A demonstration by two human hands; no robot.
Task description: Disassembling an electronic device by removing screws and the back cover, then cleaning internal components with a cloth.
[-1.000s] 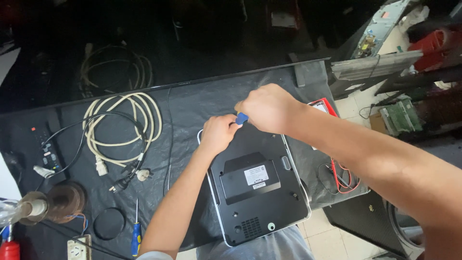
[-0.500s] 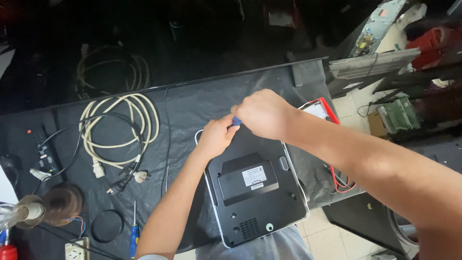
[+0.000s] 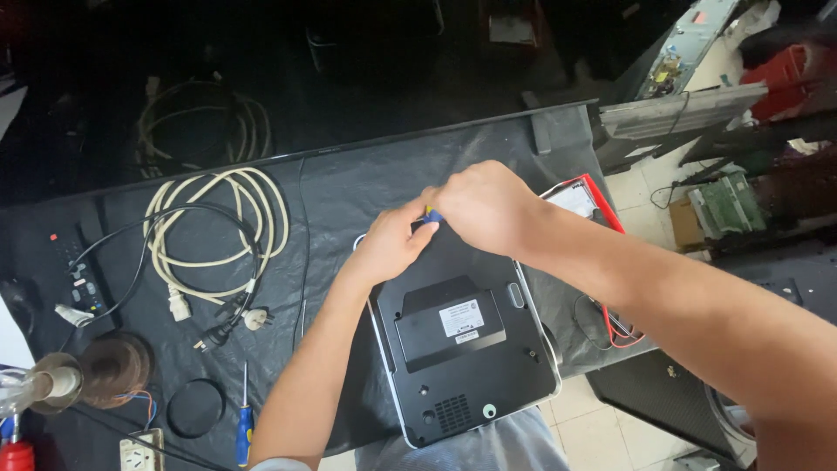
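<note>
at the far edge of the upturned device, both hands on a small screwdriver

over the dark cloth-covered table (image 3: 366, 183), a black, glossy plastic device (image 3: 466, 358) lies bottom up, its rounded-rectangle shell edged in pale trim, with a white label, a vent grille and several screw recesses. the right hand (image 3: 488, 208) is curled over a blue-and-yellow screwdriver handle (image 3: 430, 215), fingers closed round it from above. the left hand (image 3: 390, 244) meets it from below, fingertips pinched at the same handle or just under it; the tip is hidden, so whether it sits in a screw cannot be told. it looks like work on a fastener at the device's far edge, which calls for a steady, upright tool and firm downward pressure on the slick casing.

a second blue-handled screwdriver (image 3: 245, 423) lies near the front edge, beside a black rubbery ring (image 3: 195, 407). a stiff cream cable coil (image 3: 218, 231) and a thin black plug lead (image 3: 222, 327) lie to the left, well apart from the hands.
</note>
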